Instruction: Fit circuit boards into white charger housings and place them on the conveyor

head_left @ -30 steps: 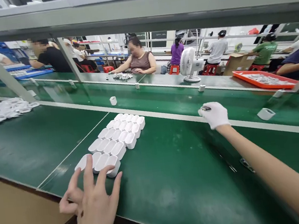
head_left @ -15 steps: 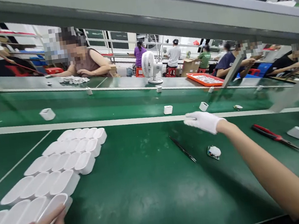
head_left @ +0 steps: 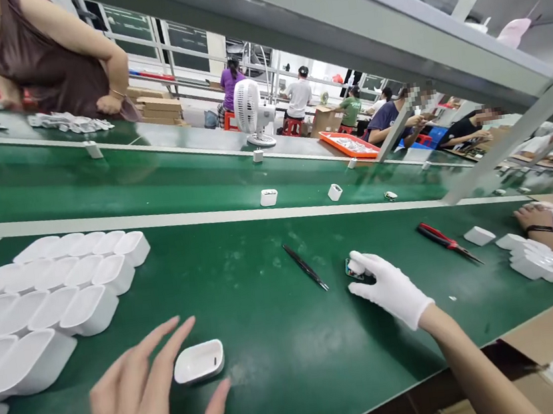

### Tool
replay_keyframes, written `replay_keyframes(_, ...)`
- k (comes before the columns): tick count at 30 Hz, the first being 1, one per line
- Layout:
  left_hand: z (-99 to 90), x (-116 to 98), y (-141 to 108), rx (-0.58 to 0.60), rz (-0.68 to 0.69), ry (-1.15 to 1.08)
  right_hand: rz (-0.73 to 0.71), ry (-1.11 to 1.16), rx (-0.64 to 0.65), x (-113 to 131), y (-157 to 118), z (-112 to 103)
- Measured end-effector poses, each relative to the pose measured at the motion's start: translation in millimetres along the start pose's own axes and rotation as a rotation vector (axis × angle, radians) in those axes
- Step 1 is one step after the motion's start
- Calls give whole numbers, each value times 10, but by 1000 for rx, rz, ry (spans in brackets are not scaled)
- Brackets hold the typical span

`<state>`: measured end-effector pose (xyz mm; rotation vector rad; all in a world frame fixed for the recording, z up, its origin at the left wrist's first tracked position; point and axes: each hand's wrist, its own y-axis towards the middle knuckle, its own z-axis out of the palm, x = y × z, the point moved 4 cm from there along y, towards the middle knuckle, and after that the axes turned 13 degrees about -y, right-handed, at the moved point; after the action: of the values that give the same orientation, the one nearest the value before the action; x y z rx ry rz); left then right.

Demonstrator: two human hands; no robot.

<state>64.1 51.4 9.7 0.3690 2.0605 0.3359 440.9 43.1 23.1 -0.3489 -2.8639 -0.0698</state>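
Observation:
My bare left hand [head_left: 152,390] is open, its thumb and fingers apart around a white plastic shell [head_left: 199,362] that lies hollow side up with a small slot in its end. I cannot tell whether the fingertips touch it. In a white glove, my right hand [head_left: 387,287] reaches over a small circuit board [head_left: 351,270] with a white part on top. Its fingers cover much of the board, while the thumb stands apart in front. Black tweezers [head_left: 305,267] lie between the two hands. Rows of similar white shells [head_left: 80,308] stand at the left.
Red-handled pliers [head_left: 447,242] and a stack of white shells [head_left: 537,259] lie to the right, near another person's arms [head_left: 543,221]. White pieces [head_left: 269,198] sit on the green strip beyond the pale rail. A cardboard box [head_left: 549,335] stands below the front edge.
My left hand has moved right from the rows, and one shell now lies apart from them. My right hand has come back from near the rail to the circuit board. The view has turned right.

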Motion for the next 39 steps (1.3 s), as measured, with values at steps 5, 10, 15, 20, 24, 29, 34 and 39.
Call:
replay_keyframes(5,-8,253,-37,235,-130,14,104,-57,198,46,-26,-121)
replay_keyframes(10,9,246,-68,168,-200,-28,-50,74,209,-19,53,-80)
replay_keyframes(15,-6,114,-23,324,-172,-51,-66,-18,-23,42,126,30)
replay_keyframes(20,1,-5,-59,413,-277,-13,-430,76,-243,886,-129,-76)
replay_keyframes(24,38,-74,-90,363,-197,-16,-755,378,-199,1621,-404,-122)
replay_keyframes(29,45,-43,-121,225,-167,2,-865,664,-179,1972,-487,24)
replay_keyframes(34,15,-35,-153,133,-105,29,-833,659,-259,1982,-489,198)
replay_keyframes(39,19,-99,-172,110,10,53,-902,564,-271,1983,-563,198)
